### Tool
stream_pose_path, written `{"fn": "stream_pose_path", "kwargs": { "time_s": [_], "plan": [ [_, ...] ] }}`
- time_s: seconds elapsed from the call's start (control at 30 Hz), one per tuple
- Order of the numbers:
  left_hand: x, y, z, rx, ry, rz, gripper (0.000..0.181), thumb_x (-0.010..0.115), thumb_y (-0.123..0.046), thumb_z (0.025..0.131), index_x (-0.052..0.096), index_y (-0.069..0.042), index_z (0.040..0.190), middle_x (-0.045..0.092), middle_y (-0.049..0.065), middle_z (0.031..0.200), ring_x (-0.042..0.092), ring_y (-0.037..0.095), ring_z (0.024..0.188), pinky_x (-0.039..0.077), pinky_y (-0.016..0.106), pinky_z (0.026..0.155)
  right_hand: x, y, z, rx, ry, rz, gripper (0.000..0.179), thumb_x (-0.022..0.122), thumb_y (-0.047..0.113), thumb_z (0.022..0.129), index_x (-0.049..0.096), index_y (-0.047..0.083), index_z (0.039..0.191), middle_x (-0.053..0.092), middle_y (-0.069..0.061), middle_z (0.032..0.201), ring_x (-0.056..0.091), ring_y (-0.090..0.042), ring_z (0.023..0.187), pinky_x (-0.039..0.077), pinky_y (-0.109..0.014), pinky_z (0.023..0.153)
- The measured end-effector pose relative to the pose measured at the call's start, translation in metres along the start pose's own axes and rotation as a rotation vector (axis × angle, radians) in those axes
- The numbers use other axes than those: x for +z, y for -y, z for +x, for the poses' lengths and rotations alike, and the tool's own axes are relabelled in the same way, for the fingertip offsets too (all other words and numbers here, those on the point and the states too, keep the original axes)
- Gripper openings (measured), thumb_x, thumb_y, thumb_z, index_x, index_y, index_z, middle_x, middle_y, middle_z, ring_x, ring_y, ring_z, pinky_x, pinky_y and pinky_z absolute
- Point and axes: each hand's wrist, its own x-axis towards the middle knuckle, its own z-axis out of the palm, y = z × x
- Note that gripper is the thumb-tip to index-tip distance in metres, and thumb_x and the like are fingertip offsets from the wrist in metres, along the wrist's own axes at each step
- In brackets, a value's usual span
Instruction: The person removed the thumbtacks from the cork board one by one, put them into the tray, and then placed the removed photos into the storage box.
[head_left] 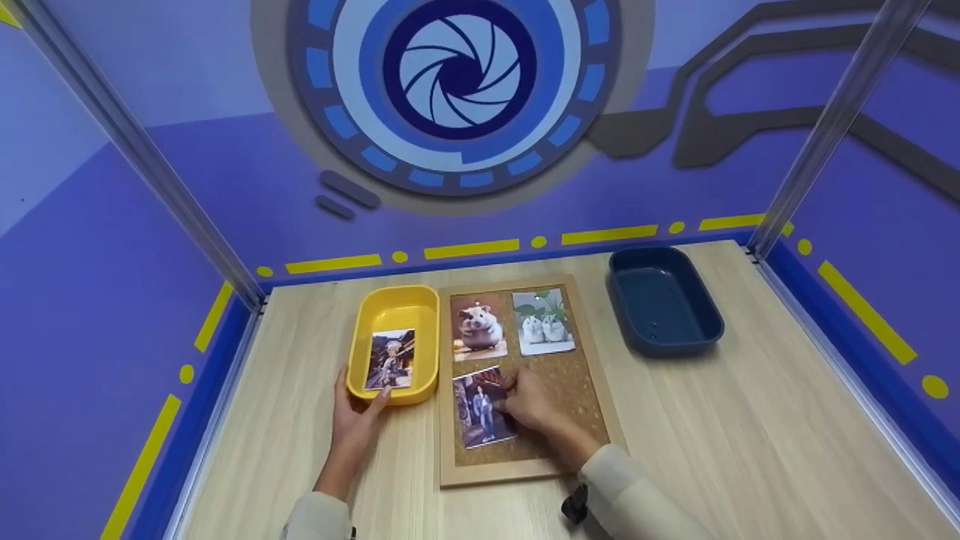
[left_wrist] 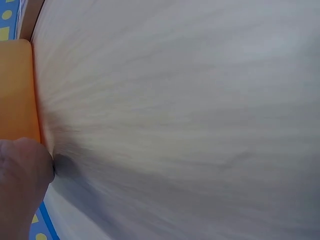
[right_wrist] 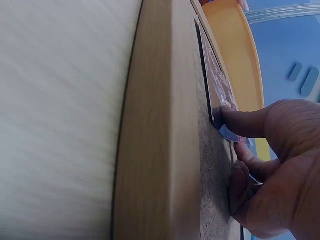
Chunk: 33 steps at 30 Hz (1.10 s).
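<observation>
My left hand grips the near left corner of a yellow tray, its thumb at the near rim and fingers along the outer side. Inside that tray lies a photo of a person. With my right hand I pinch the right edge of another photo, of a standing person, low over the lower left of a wood-framed cork board. In the right wrist view the thumb lies on the photo's face near its edge; the other fingers are curled beside it, close to the cork.
Along the board's upper half are a hamster photo and a photo of two small animals with a plant. A dark blue tray stands at the right, with a few tiny items in it. Printed panels wall the table.
</observation>
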Motion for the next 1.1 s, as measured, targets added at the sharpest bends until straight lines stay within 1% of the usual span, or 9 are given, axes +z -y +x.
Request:
{"fn": "stream_pose_path", "kwargs": {
  "time_s": [0.07, 0.23, 0.37, 0.47, 0.57, 0.73, 0.93, 1.1],
  "plan": [
    [-0.001, 0.000, 0.000, 0.031, 0.006, -0.020, 0.098, 0.069, -0.032, 0.105, -0.001, -0.029, 0.173, 0.013, 0.009, 0.182, 0.019, 0.035, 0.168, 0.022, 0.054, 0.137, -0.001, -0.001, 0.000, -0.003, -0.002, 0.003, 0.031, 0.089, 0.001, 0.073, 0.065, -0.001, 0.094, 0.064, -0.006, 0.086, 0.054, -0.017, 0.079, 0.048, -0.031, 0.072],
    [-0.001, 0.002, -0.002, 0.063, 0.011, -0.049, 0.099, 0.071, -0.028, 0.104, 0.001, -0.027, 0.174, 0.016, 0.011, 0.181, 0.022, 0.035, 0.167, 0.023, 0.053, 0.137, -0.001, -0.004, 0.001, -0.019, -0.010, 0.049, 0.017, 0.083, -0.003, 0.077, 0.069, -0.003, 0.088, 0.064, -0.002, 0.076, 0.053, -0.012, 0.070, 0.045, -0.025, 0.062],
    [-0.002, 0.003, -0.003, 0.027, 0.016, -0.029, 0.098, 0.070, -0.033, 0.105, -0.001, -0.033, 0.173, 0.014, 0.007, 0.182, 0.020, 0.033, 0.168, 0.025, 0.052, 0.137, -0.002, -0.006, 0.003, -0.041, -0.020, 0.095, 0.012, 0.081, -0.003, 0.081, 0.069, -0.005, 0.084, 0.060, 0.002, 0.071, 0.051, -0.009, 0.066, 0.044, -0.022, 0.060],
    [-0.002, 0.003, -0.003, 0.020, 0.016, -0.031, 0.097, 0.069, -0.034, 0.105, 0.000, -0.036, 0.173, 0.014, 0.005, 0.182, 0.021, 0.033, 0.168, 0.027, 0.051, 0.136, -0.004, -0.008, 0.004, -0.037, -0.006, 0.143, 0.010, 0.079, -0.004, 0.084, 0.069, -0.006, 0.082, 0.058, 0.004, 0.070, 0.050, -0.008, 0.066, 0.042, -0.020, 0.060],
    [-0.002, 0.003, -0.003, 0.023, 0.012, -0.042, 0.096, 0.070, -0.033, 0.105, 0.002, -0.037, 0.173, 0.016, 0.004, 0.182, 0.022, 0.032, 0.168, 0.028, 0.051, 0.135, -0.006, -0.009, 0.006, -0.001, 0.008, 0.178, 0.010, 0.078, -0.003, 0.086, 0.069, -0.005, 0.082, 0.058, 0.003, 0.071, 0.051, -0.009, 0.067, 0.043, -0.020, 0.061],
    [-0.002, 0.004, -0.004, 0.009, 0.010, -0.039, 0.096, 0.070, -0.034, 0.105, 0.002, -0.038, 0.172, 0.015, 0.004, 0.182, 0.021, 0.033, 0.168, 0.027, 0.051, 0.136, -0.009, -0.010, 0.005, 0.054, 0.000, 0.231, 0.011, 0.078, -0.001, 0.087, 0.068, -0.003, 0.082, 0.058, 0.003, 0.072, 0.052, -0.011, 0.067, 0.044, -0.021, 0.061],
    [-0.002, 0.005, -0.002, 0.000, 0.011, -0.013, 0.096, 0.069, -0.036, 0.105, 0.000, -0.038, 0.172, 0.013, 0.005, 0.183, 0.019, 0.033, 0.169, 0.025, 0.052, 0.136, -0.009, -0.012, 0.004, 0.084, -0.027, 0.322, 0.010, 0.076, -0.003, 0.089, 0.066, -0.004, 0.086, 0.057, 0.001, 0.073, 0.053, -0.011, 0.068, 0.045, -0.022, 0.061],
    [-0.004, 0.006, -0.002, 0.016, 0.013, -0.023, 0.096, 0.069, -0.035, 0.105, 0.001, -0.035, 0.173, 0.015, 0.007, 0.182, 0.021, 0.033, 0.168, 0.027, 0.052, 0.136, -0.012, -0.011, 0.005, 0.106, -0.039, 0.385, 0.011, 0.076, -0.004, 0.088, 0.066, -0.007, 0.088, 0.055, 0.002, 0.072, 0.052, -0.011, 0.068, 0.044, -0.021, 0.060]
  ]
}}
